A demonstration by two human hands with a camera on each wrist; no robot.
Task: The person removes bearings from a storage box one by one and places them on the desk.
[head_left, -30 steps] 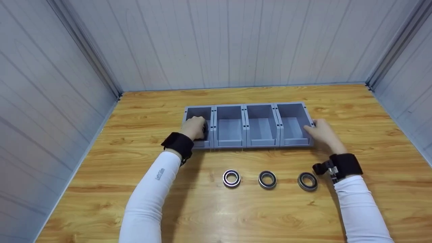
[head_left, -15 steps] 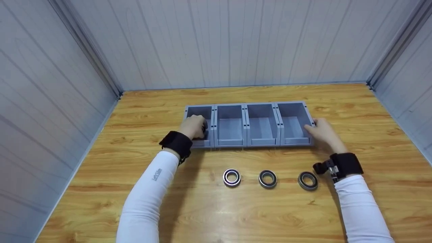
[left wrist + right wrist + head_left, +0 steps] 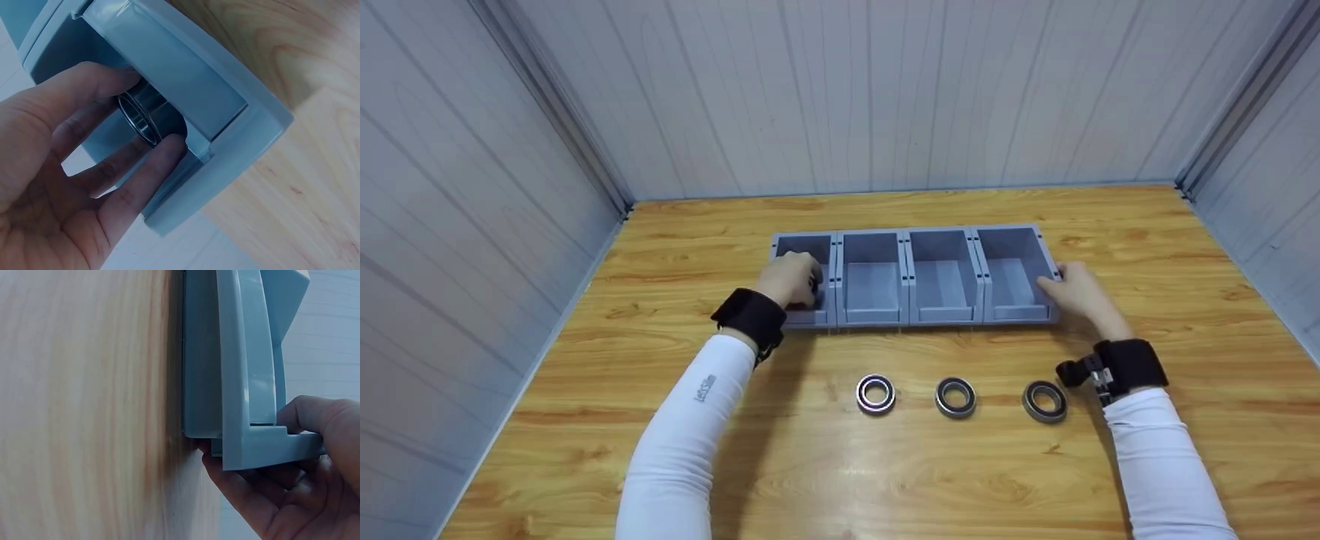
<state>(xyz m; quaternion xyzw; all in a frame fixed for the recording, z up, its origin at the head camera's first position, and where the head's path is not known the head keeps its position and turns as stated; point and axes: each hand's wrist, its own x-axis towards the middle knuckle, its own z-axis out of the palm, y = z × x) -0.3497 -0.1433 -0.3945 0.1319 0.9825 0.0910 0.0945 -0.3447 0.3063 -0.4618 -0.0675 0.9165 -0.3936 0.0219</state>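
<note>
Inside the leftmost bin point(image 3: 810, 318) of a joined row of grey bins, my left hand point(image 3: 789, 279) pinches a dark, shiny ring bearing point(image 3: 164, 117). The left wrist view has the thumb on one side of it and fingers on the other, close behind the bin's front lip. From the head view the hand hides most of this bearing. My right hand point(image 3: 1081, 294) grips the outer side wall of the rightmost bin point(image 3: 1020, 315), thumb inside and fingers outside, as the right wrist view shows. Both bins stand level on the wooden table.
Three ring bearings lie flat in front of the bins: a left one point(image 3: 861, 394), a middle one point(image 3: 940, 405) and a right one point(image 3: 1030, 409). Two middle bins point(image 3: 872, 316) stand between my hands. White panel walls point(image 3: 885, 97) enclose the table point(image 3: 930, 480).
My left wrist and forearm have shifted slightly to the left, while the left hand stays in the same bin. The right hand keeps its grip, and the three bearings lie where they were.
</note>
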